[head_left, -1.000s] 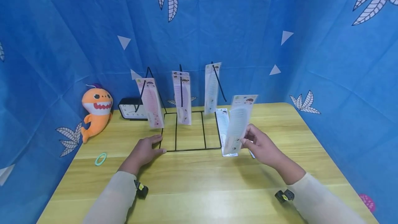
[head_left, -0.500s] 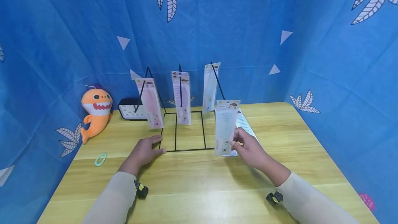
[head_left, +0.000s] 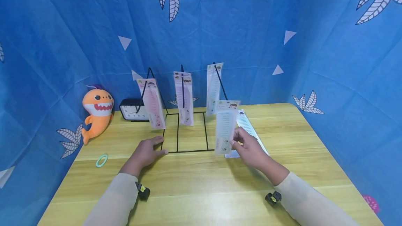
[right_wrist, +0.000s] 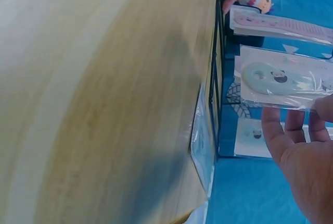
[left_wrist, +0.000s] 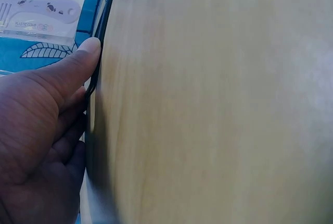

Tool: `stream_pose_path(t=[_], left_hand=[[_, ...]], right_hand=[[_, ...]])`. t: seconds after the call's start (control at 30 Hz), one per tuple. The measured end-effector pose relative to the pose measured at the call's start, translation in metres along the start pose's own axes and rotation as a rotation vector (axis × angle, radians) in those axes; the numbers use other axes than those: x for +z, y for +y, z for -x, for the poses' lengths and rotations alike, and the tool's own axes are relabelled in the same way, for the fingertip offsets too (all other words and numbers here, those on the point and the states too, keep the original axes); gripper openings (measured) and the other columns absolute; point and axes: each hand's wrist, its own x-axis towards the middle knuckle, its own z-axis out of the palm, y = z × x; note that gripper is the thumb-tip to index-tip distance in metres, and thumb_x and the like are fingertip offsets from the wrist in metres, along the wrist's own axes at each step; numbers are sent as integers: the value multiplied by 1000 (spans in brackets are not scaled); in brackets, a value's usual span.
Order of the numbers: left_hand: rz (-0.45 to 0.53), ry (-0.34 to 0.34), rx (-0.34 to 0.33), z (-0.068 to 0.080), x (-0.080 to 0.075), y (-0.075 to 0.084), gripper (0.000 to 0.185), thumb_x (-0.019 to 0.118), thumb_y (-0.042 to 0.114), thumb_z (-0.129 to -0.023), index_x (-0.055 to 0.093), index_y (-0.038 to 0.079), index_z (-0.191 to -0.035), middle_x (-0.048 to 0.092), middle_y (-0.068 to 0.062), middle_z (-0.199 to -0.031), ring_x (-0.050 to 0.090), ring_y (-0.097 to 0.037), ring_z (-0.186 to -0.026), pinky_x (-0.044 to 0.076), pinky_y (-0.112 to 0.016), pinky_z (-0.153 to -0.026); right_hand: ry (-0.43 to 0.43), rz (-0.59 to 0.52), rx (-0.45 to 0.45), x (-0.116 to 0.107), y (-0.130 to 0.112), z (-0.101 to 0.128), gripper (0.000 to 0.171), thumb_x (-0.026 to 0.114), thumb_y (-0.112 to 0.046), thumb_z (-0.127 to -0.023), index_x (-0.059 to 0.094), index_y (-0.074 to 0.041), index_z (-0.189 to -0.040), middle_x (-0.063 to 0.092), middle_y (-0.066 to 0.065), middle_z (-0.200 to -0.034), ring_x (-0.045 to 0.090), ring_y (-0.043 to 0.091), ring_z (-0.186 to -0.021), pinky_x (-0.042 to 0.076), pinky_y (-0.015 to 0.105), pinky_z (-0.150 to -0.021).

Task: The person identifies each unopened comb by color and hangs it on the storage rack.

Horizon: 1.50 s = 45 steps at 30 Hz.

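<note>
My right hand (head_left: 248, 149) pinches the right edge of a pale green plastic comb in a clear packet (head_left: 225, 128), upright before the black wire display rack (head_left: 191, 151). In the right wrist view, the thumb lies over the packet (right_wrist: 281, 78), with fingers beneath. My left hand (head_left: 146, 154) rests at the rack's front left corner, thumb and index finger spread along the base wires; the thumb (left_wrist: 86, 52) touches the wire in the left wrist view. From the rack's hooks hang a pink packaged comb (head_left: 153, 105), purple ones (head_left: 184, 100) and a pale green one (head_left: 214, 88).
Two more packaged combs lie on the table right of the rack, one (head_left: 248, 125) partly behind my right hand. A black clock (head_left: 133, 111) and an orange shark plush (head_left: 98, 111) stand back left. A mint ring (head_left: 101, 160) lies at the left.
My right hand has moved left with the packaged comb, bringing it from over the flat packets to in front of the right-hand hook. My left hand has stayed at the corner.
</note>
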Motion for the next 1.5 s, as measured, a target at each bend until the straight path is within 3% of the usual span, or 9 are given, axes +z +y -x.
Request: stream_pose_path(t=[0.2, 0.33, 0.5, 0.67, 0.9, 1.13, 1.5], left_hand=[[8, -6, -5, 0, 0, 0, 69, 80, 35, -102, 54, 14, -162, 46, -5, -173, 35, -38, -164, 30, -60, -135], [13, -6, -6, 1, 0, 1, 68, 80, 36, -102, 55, 14, -161, 45, -5, -173, 35, -39, -164, 30, -60, -135], [18, -8, -5, 1, -1, 1, 69, 80, 36, -102, 54, 14, -162, 45, -5, -173, 35, -38, -164, 30, -60, -135], [7, -4, -2, 2, -2, 1, 69, 79, 36, -102, 54, 13, -162, 45, -6, -173, 35, -39, -164, 30, -60, -135], [25, -6, -4, 2, -2, 2, 68, 79, 35, -102, 55, 13, -161, 46, -6, -173, 35, -39, -164, 30, -60, -135], [13, 0, 16, 2, -1, -1, 67, 79, 35, -102, 56, 13, -160, 47, -7, -172, 36, -41, -163, 31, -61, -134], [3, 6, 16, 2, -1, 0, 68, 79, 36, -102, 55, 13, -161, 47, -7, -172, 36, -40, -163, 31, -60, -134]], right_hand=[[-1, -3, -2, 0, -3, -5, 9, 57, -8, -112, 56, -10, -121, 70, 15, -130, 70, 41, -128, 69, 36, -93], [-9, -10, 27, 1, -2, -13, 9, 56, -10, -113, 55, -10, -122, 70, 14, -129, 68, 43, -132, 69, 41, -94], [-14, -13, 82, 1, 1, -30, 9, 56, -12, -114, 53, -10, -123, 68, 13, -126, 66, 41, -137, 69, 44, -96], [1, -2, 100, -3, 0, -51, 9, 55, -13, -114, 52, -10, -122, 66, 13, -121, 70, 35, -129, 69, 45, -95], [31, 11, 109, -6, 4, -77, 10, 52, -13, -115, 50, -7, -123, 66, 17, -127, 71, 36, -128, 69, 44, -96], [52, 16, 121, -3, 2, -97, 11, 52, -16, -116, 48, -8, -122, 64, 17, -127, 70, 38, -127, 67, 51, -99], [78, 33, 194, 2, 4, -118, 16, 49, -23, -117, 47, -13, -129, 61, 12, -134, 64, 37, -138, 64, 52, -106]])
